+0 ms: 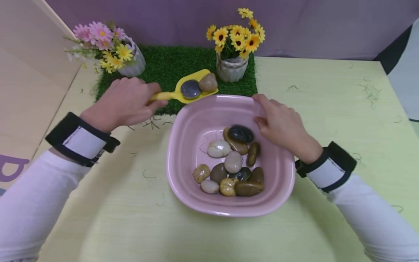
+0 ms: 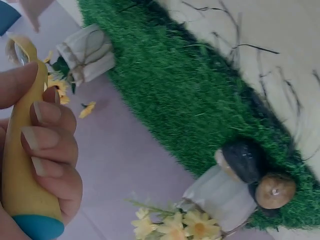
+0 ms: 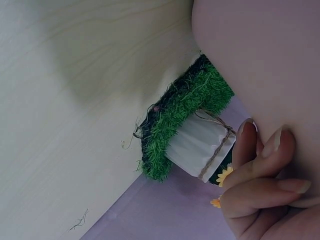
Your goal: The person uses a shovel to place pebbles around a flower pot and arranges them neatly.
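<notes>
My left hand (image 1: pixel 126 100) grips the handle of a small yellow shovel (image 1: pixel 176 95), whose butt end shows teal in the left wrist view. A dark grey stone (image 1: pixel 190 89) and a tan stone (image 1: pixel 208 82) lie on its scoop, right at the far left rim of a pink basin (image 1: pixel 178 160). Fingers outside and thumb inside, my right hand (image 1: pixel 283 123) holds the basin's far right rim. Several smooth stones lie in the basin, among them a white one (image 1: pixel 219 149), a black one (image 1: pixel 241 133) and a brown one (image 1: pixel 249 188).
Behind the basin lies a green turf mat (image 1: pixel 167 60). On it stand a pot of yellow flowers (image 1: pixel 232 68) and a tilted pot of pink and yellow flowers (image 1: pixel 135 60). Beside that pot, the left wrist view shows a black stone (image 2: pixel 243 160) and a brown stone (image 2: pixel 276 190).
</notes>
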Tool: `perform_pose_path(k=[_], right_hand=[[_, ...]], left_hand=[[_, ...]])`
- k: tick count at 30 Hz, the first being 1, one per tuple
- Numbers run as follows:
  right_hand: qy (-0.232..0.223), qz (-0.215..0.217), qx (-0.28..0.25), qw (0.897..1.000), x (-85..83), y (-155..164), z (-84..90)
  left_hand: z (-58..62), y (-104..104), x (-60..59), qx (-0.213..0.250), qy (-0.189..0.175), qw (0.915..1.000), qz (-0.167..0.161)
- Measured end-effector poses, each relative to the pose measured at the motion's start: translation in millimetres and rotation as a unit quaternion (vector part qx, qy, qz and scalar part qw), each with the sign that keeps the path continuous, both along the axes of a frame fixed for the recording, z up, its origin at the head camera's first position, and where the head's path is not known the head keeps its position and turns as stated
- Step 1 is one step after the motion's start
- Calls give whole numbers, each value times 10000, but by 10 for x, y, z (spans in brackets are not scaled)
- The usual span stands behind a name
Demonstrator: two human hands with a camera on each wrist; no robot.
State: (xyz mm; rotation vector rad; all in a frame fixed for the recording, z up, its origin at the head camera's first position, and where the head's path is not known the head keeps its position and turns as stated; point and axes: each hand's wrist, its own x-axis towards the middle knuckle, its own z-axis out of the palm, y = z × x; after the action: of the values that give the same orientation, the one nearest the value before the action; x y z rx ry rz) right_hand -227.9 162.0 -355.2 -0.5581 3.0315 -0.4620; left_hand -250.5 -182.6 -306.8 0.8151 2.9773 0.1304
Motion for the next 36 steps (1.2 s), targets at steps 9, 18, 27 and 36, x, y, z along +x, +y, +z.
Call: perform_pose_path(k=[9,18,27,36], right_hand=[[-36,-33,16,10000,-7,-5,6],[29,20,-18,10000,-5,-1,-1],[40,18,-19,10000,-15,12,2],[27,8,-48,10000,-8,15,7]], left_hand=[[-94,-38,-44,59,-18,9986,530],[-182,-124,-81,157,-154,9951,968],[-324,-248,-120,-60,-490,9918,1183],[-433,-327,-145,-367,-903,9870,1279]])
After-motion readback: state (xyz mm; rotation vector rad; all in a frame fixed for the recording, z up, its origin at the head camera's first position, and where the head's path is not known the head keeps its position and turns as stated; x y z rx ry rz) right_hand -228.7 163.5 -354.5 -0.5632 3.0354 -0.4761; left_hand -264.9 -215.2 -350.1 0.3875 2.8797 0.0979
